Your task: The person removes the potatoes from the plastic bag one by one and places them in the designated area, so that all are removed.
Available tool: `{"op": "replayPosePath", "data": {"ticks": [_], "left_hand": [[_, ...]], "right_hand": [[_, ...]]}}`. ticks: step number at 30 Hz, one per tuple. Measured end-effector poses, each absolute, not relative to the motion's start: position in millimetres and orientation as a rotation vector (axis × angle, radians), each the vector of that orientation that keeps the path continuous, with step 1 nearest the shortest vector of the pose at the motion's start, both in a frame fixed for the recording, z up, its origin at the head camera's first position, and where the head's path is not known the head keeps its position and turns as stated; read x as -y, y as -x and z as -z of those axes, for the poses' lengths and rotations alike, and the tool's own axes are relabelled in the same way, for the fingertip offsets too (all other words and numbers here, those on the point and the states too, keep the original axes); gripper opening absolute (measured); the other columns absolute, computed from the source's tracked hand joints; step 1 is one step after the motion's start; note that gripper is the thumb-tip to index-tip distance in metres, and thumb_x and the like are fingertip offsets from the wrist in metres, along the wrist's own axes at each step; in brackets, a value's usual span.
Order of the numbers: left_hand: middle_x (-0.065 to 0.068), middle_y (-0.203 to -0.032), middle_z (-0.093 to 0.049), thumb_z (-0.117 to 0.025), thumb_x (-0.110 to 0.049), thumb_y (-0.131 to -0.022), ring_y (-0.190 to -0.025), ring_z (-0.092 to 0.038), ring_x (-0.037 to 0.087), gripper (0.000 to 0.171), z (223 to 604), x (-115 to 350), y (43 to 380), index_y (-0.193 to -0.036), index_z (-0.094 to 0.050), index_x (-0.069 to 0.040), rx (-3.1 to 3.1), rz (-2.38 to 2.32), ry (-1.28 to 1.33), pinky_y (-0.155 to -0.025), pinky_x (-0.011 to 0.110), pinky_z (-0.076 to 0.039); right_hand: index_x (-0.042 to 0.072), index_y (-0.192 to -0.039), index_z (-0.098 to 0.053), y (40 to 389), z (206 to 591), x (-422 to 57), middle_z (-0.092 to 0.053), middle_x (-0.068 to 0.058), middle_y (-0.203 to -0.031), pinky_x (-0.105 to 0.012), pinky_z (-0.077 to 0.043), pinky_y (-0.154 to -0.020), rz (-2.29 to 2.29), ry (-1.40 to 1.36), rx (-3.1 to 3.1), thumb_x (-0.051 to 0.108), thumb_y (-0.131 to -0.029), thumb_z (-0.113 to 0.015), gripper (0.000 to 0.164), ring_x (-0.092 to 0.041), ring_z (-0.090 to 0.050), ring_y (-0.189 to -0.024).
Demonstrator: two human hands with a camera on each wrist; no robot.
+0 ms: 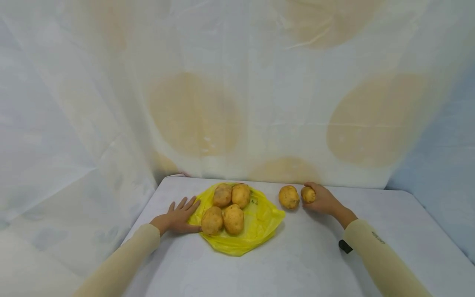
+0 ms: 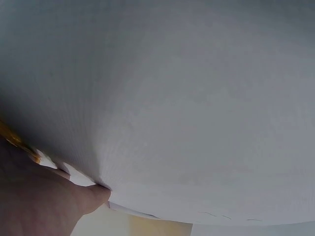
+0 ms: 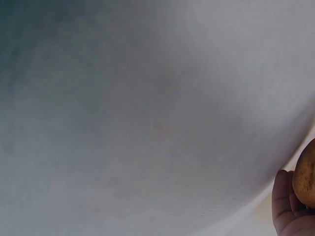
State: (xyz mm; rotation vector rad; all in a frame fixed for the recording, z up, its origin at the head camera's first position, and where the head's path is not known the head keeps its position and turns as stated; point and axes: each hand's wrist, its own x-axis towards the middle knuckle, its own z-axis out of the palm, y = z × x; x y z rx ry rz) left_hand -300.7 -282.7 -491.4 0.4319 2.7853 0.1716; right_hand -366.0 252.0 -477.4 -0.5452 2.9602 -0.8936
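A yellow plastic bag (image 1: 259, 222) lies flat on the table, with several potatoes (image 1: 233, 219) grouped on its left half. My left hand (image 1: 180, 218) rests with spread fingers on the bag's left edge, thumb beside the nearest potato (image 1: 212, 221). To the right of the bag, a single potato (image 1: 288, 197) sits on the table. Just beyond it, my right hand (image 1: 322, 201) grips a smaller potato (image 1: 308, 194). In the right wrist view, fingers (image 3: 281, 196) curve around a potato (image 3: 306, 177) at the right edge.
The white-covered table (image 1: 304, 260) ends at a pale hanging sheet (image 1: 282, 99) with tan round spots. More white sheeting (image 1: 55, 165) hangs at the left side. A small black object (image 1: 345, 246) shows beside the right sleeve.
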Motion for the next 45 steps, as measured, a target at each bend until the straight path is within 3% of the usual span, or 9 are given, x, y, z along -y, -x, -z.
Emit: {"op": "replayPosePath", "data": {"ticks": [14,25,45], "left_hand": [[0.010,-0.168,-0.005,-0.055,-0.080,-0.079,-0.152,-0.004,0.042,0.112,489,281,300,-0.160,-0.014,-0.015,-2.797,-0.202,-0.435,-0.115,0.071,0.000],[0.009,-0.168,-0.003,-0.054,-0.081,-0.078,-0.153,-0.003,0.042,0.112,489,281,300,-0.160,-0.013,-0.017,-2.786,-0.181,-0.424,-0.115,0.070,0.001],[0.011,-0.168,-0.005,-0.055,-0.080,-0.079,-0.152,-0.004,0.042,0.111,489,281,300,-0.160,-0.014,-0.015,-2.802,-0.183,-0.438,-0.114,0.071,-0.001]], "right_hand": [[-0.004,-0.145,-0.037,368,479,-250,-0.044,-0.030,-0.144,-0.064,-0.039,-0.105,0.868,0.522,-2.916,0.030,-0.076,-0.085,0.090,-0.048,-0.045,-0.129],[0.000,-0.150,-0.028,363,473,-249,-0.044,-0.029,-0.143,-0.059,-0.046,-0.097,0.902,0.476,-2.811,0.034,-0.072,-0.087,0.104,-0.043,-0.051,-0.123],[0.003,-0.152,-0.028,357,467,-249,-0.040,-0.029,-0.146,-0.060,-0.044,-0.098,1.019,0.405,-2.739,0.035,-0.074,-0.086,0.102,-0.044,-0.048,-0.125]]}}
